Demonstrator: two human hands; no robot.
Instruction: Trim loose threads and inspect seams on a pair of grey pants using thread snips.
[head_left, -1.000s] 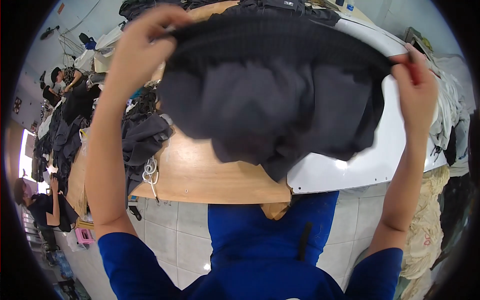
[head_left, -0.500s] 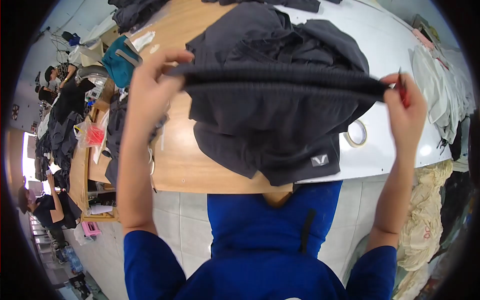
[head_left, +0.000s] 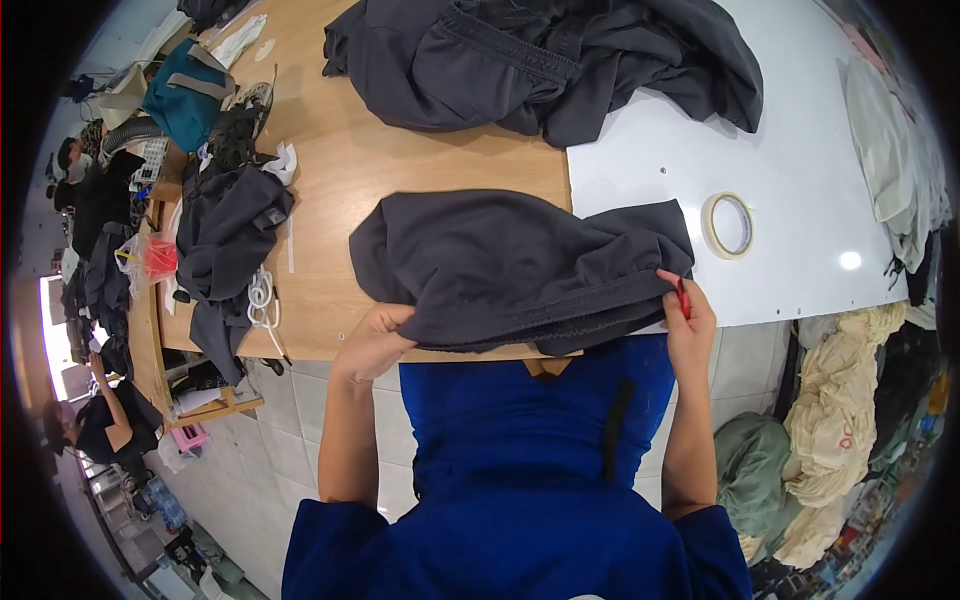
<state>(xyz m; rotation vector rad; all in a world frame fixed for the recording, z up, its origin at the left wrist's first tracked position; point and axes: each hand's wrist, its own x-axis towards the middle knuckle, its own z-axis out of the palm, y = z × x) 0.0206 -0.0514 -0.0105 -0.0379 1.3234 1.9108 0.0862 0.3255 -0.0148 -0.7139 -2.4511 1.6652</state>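
Observation:
A pair of dark grey shorts (head_left: pixel 520 255) lies across the near edge of the table, its gathered elastic waistband toward me. My left hand (head_left: pixel 375 340) is closed on the left end of the waistband. At the other end, my right hand (head_left: pixel 692 325) pinches the waistband and also keeps a small red tool (head_left: pixel 684 298), perhaps thread snips, against the fingers. Most of that tool is hidden by the hand. Farther back is a heap of dark grey garments (head_left: pixel 640 60), apart from the shorts.
A tape roll (head_left: pixel 749 228) lies on the white right part of the table. Dark clothes (head_left: pixel 225 230) and a white cord (head_left: pixel 262 300) are at left, near a teal bag (head_left: pixel 185 105). Cream sacks (head_left: pixel 840 420) stand at right. Another person (head_left: pixel 125 420) works far left.
Both hands have come down toward me and closer together, bringing the shorts from a stretched waistband above the heap to the table's near edge. The waistband is now slack.

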